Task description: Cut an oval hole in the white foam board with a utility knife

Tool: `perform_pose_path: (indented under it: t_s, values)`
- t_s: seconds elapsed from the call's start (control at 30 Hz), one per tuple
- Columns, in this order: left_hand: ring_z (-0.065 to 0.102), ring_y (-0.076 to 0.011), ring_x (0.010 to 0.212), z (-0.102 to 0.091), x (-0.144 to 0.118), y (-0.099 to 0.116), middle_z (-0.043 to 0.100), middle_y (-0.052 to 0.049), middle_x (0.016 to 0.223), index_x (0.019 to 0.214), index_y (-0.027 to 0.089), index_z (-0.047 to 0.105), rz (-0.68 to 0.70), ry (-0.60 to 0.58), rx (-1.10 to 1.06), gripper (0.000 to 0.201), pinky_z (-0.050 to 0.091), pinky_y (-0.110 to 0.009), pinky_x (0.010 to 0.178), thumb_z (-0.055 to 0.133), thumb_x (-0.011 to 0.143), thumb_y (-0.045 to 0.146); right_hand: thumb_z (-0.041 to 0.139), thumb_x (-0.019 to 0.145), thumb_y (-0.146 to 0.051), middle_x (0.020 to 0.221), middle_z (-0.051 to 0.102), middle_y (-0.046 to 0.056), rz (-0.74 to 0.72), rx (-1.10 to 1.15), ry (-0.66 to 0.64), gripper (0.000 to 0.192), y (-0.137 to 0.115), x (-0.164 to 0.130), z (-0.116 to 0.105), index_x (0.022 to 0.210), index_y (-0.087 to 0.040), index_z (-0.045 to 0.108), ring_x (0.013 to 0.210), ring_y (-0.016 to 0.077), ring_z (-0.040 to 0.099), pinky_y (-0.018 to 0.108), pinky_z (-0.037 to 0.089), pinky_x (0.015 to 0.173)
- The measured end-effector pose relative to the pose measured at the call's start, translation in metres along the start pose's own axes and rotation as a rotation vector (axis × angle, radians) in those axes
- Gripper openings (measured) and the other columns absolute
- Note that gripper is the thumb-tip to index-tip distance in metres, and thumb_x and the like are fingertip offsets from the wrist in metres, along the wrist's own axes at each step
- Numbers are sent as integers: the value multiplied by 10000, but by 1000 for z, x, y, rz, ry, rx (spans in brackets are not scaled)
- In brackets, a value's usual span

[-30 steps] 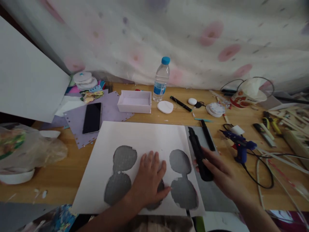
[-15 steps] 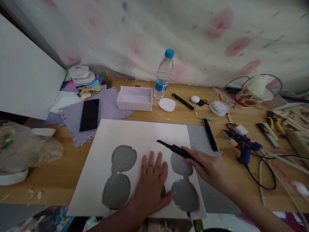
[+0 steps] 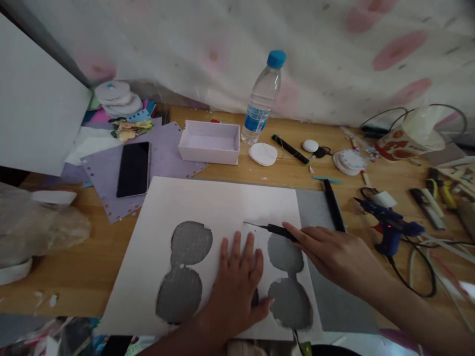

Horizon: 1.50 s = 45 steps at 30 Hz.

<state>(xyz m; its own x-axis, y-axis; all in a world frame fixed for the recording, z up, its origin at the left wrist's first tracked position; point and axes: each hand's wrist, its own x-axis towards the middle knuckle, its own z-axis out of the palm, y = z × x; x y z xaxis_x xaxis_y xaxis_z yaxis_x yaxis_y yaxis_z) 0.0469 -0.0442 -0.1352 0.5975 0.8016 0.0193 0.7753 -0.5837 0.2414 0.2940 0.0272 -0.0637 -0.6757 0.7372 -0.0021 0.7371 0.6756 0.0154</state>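
Note:
My right hand (image 3: 336, 254) is closed around the black handle of a craft knife (image 3: 277, 230). The thin blade points left, its tip at or just above a white sheet (image 3: 208, 198); contact cannot be told. Flat on the middle of that sheet lies my left hand (image 3: 237, 287), fingers spread. Rounded cut-outs with rough edges show grey on both sides of it, and a small dark opening is partly covered by my left thumb. Under the sheet, a grey cutting mat (image 3: 336, 296) sticks out to the right. A long black piece (image 3: 334, 205) rests on the mat's upper right.
Behind the sheet stand a pale open box (image 3: 210, 153) and a water bottle (image 3: 261, 99). A phone (image 3: 133, 169) lies on purple paper at left. To the right are a blue glue gun (image 3: 391, 225) with its cord, cutters, and a paper tub (image 3: 410, 138) of tissue.
The knife has turned in my right hand, so its blade now appears thinner and edge-on, with the tip slightly lower. My left hand stays on the sheet. The camera view has shifted a little.

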Motion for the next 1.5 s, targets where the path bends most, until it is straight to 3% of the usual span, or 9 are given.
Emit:
perform_pose_path:
  t_s: [0.4, 0.77, 0.87, 1.1, 1.2, 1.33, 1.5]
  values:
    - [55, -503, 1456, 1, 2, 2, 104, -246, 1607, 1473, 106, 335, 6, 29, -2, 789, 54, -715, 1110, 528, 863, 569, 482, 862, -12, 732, 631, -40, 21, -1, -152, 564, -7, -5, -17, 1403, -156, 415, 525, 129, 618, 271, 340, 456]
    - [61, -502, 1456, 2, 0, 1, 98, -244, 1608, 1476, 110, 329, 13, 36, -1, 777, 62, -721, 1110, 503, 876, 572, 393, 859, 6, 649, 631, -43, 86, -27, -52, 512, -26, -12, -27, 1344, -146, 452, 432, 134, 613, 283, 305, 384]
    - [65, -495, 1459, 3, 0, 1, 98, -236, 1611, 1478, 114, 328, 10, 39, 2, 774, 66, -715, 1116, 475, 887, 591, 404, 888, -36, 643, 635, -45, 115, -24, -62, 485, -33, -17, -22, 1359, -146, 442, 433, 151, 625, 292, 316, 369]
    - [71, -502, 1455, 2, 4, 3, 152, -256, 1595, 1444, 97, 374, -6, 41, 46, 809, 73, -717, 1113, 552, 836, 600, 446, 960, -248, 672, 713, -16, 338, 105, -144, 368, -57, -34, -7, 1312, -177, 531, 426, 188, 658, 280, 391, 366]
    - [60, -496, 1457, 4, 4, 5, 146, -256, 1596, 1444, 94, 371, -11, 42, 38, 834, 80, -704, 1122, 568, 821, 613, 453, 956, -266, 695, 739, 8, 415, 187, -178, 369, -64, -39, -8, 1303, -211, 565, 457, 193, 675, 259, 445, 406]
    - [80, -463, 1469, -4, 2, 0, 152, -282, 1585, 1424, 53, 380, -11, 71, -16, 833, 158, -666, 1134, 540, 847, 632, 440, 965, -244, 847, 779, 65, 463, 382, -126, 397, -61, -37, -14, 1344, -231, 557, 607, 206, 731, 264, 543, 533]
    - [215, -296, 1482, -31, 5, -45, 240, -181, 1595, 1405, 130, 443, 86, 38, -98, 632, 333, -461, 1132, 502, 924, 535, 450, 978, -275, 1070, 751, 92, 532, 636, 22, 454, -44, -37, -27, 1430, -239, 452, 884, 228, 744, 325, 603, 716]
